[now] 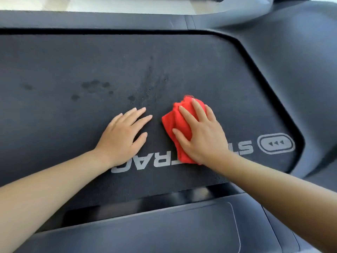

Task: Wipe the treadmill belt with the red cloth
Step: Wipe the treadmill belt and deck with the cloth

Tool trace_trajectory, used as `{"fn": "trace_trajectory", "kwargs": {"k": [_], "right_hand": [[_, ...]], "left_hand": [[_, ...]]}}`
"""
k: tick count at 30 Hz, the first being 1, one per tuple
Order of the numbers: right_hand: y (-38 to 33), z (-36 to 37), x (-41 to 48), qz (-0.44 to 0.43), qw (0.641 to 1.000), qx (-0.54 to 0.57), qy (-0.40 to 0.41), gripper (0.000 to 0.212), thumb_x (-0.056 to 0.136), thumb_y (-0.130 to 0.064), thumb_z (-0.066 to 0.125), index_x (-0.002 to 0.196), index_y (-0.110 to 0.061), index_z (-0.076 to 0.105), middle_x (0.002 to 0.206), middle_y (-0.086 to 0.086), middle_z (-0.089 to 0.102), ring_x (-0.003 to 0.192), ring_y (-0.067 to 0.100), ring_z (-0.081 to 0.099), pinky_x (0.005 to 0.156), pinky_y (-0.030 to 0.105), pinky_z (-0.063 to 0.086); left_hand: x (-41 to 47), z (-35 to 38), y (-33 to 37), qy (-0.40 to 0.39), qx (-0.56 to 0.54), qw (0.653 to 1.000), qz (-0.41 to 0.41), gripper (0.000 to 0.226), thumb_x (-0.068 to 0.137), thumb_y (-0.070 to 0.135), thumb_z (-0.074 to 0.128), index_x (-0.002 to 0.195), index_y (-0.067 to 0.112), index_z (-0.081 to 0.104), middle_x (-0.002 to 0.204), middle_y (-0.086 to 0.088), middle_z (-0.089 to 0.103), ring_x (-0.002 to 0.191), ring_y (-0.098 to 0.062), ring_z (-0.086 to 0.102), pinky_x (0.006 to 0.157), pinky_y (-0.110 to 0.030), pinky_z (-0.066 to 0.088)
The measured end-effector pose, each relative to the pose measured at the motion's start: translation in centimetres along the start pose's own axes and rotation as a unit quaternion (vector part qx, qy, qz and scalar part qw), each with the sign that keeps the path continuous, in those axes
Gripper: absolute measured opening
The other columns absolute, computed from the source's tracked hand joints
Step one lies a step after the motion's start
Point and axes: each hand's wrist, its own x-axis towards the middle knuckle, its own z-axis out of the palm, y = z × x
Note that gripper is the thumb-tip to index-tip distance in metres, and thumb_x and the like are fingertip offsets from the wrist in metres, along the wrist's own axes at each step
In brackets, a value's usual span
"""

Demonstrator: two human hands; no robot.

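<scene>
Right hand (204, 137), fingers spread flat, presses the cloth (171, 123) onto the belt (63, 57) just past the logo (144, 164); left hand (122, 139) lies flat and empty there too. Farther beyond the logo, dark spots (94, 84) and a streak (149, 81) show, so most wiping looks undone.

I get a bright, even picture; the light seems to come from the upper left of the frame, where the pale floor (109, 4) is washed out; a faint shadow sits under the left hand (122, 139); the red cloth (177, 123) glares, oversaturated, its folds half lost; edges of the treadmill belt (73, 61) bow toward the right; the lower corners look soft.
</scene>
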Motion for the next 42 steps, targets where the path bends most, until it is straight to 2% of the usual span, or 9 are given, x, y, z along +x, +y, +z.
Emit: {"fn": "trace_trajectory", "kwargs": {"k": [6, 9, 14, 18, 25, 31, 35, 42], "right_hand": [[-1.0, 1.1, 5.9, 0.046, 0.999, -0.003, -0.003, 0.047, 0.098, -0.047, 0.031, 0.143, -0.035, 0.035, 0.157, 0.004, 0.021, 0.138, 0.036, 0.021, 0.105, 0.047, 0.034], [-1.1, 0.5, 3.4, 0.025, 1.0, -0.005, -0.006, 0.046, 0.097, -0.04, 0.037, 0.142, -0.034, 0.038, 0.157, 0.005, 0.022, 0.139, 0.038, 0.021, 0.104, 0.047, 0.034], [-2.1, -0.5, -4.3, -0.034, 0.999, 0.008, -0.032, 0.049, 0.093, -0.042, 0.038, 0.14, -0.029, 0.044, 0.155, 0.009, 0.026, 0.136, 0.043, 0.027, 0.107, 0.052, 0.033], [-2.7, -0.3, -4.1, -0.026, 0.999, -0.005, -0.032, 0.051, 0.093, -0.045, 0.042, 0.142, -0.032, 0.04, 0.155, 0.008, 0.027, 0.135, 0.041, 0.028, 0.101, 0.051, 0.036], [-3.4, 1.4, 2.4, 0.011, 1.0, -0.001, 0.006, 0.051, 0.092, -0.046, 0.042, 0.141, -0.035, 0.038, 0.155, 0.004, 0.027, 0.136, 0.037, 0.026, 0.099, 0.049, 0.037], [-2.2, 3.0, 11.2, 0.046, 0.997, 0.002, 0.054, 0.049, 0.091, -0.042, 0.044, 0.139, -0.034, 0.04, 0.153, 0.004, 0.028, 0.129, 0.036, 0.032, 0.094, 0.046, 0.039], [-0.5, 3.9, 18.7, 0.073, 0.995, 0.012, 0.064, 0.048, 0.092, -0.042, 0.041, 0.139, -0.035, 0.04, 0.153, 0.003, 0.028, 0.128, 0.035, 0.032, 0.094, 0.048, 0.04], [1.8, 5.1, 30.0, 0.077, 0.995, 0.004, 0.058, 0.049, 0.092, -0.042, 0.039, 0.141, -0.033, 0.039, 0.152, 0.002, 0.029, 0.128, 0.033, 0.033, 0.094, 0.043, 0.038]], "left_hand": [[0.3, 0.0, 0.0, 0.026, -0.009, 1.0, 0.002, 0.046, 0.091, 0.03, 0.045, 0.137, 0.024, 0.046, 0.147, 0.0, 0.04, 0.137, -0.022, 0.032, 0.11, -0.041, 0.024], [0.3, 0.1, 0.0, 0.029, -0.013, 0.999, 0.004, 0.045, 0.093, 0.027, 0.047, 0.138, 0.023, 0.045, 0.148, 0.0, 0.038, 0.138, -0.022, 0.03, 0.111, -0.04, 0.023], [0.2, 0.0, -0.3, 0.022, -0.022, 0.999, 0.006, 0.045, 0.093, 0.026, 0.049, 0.138, 0.022, 0.044, 0.15, -0.002, 0.035, 0.14, -0.023, 0.027, 0.114, -0.045, 0.022], [0.0, 0.0, -0.9, 0.026, -0.017, 0.999, -0.01, 0.047, 0.093, 0.029, 0.048, 0.139, 0.028, 0.042, 0.153, -0.002, 0.028, 0.142, -0.023, 0.021, 0.114, -0.047, 0.017], [4.7, 0.2, -2.2, 0.01, 0.004, 0.994, -0.11, 0.052, 0.093, 0.042, 0.037, 0.144, 0.038, 0.027, 0.157, 0.001, 0.014, 0.145, -0.019, 0.007, 0.114, -0.051, 0.004], [12.8, 0.0, -5.1, -0.004, 0.035, 0.995, -0.092, 0.053, 0.093, 0.048, 0.033, 0.145, 0.039, 0.023, 0.158, 0.0, 0.013, 0.145, -0.02, 0.006, 0.114, -0.052, 0.006], [18.5, -0.4, -7.6, 0.006, 0.039, 0.991, -0.124, 0.053, 0.093, 0.049, 0.032, 0.144, 0.039, 0.024, 0.157, 0.0, 0.014, 0.144, -0.019, 0.008, 0.115, -0.051, 0.006], [19.3, 0.8, -9.0, 0.055, 0.045, 0.991, -0.115, 0.056, 0.087, 0.057, 0.028, 0.141, 0.043, 0.026, 0.155, 0.005, 0.018, 0.143, -0.012, 0.009, 0.114, -0.049, 0.007]]}}
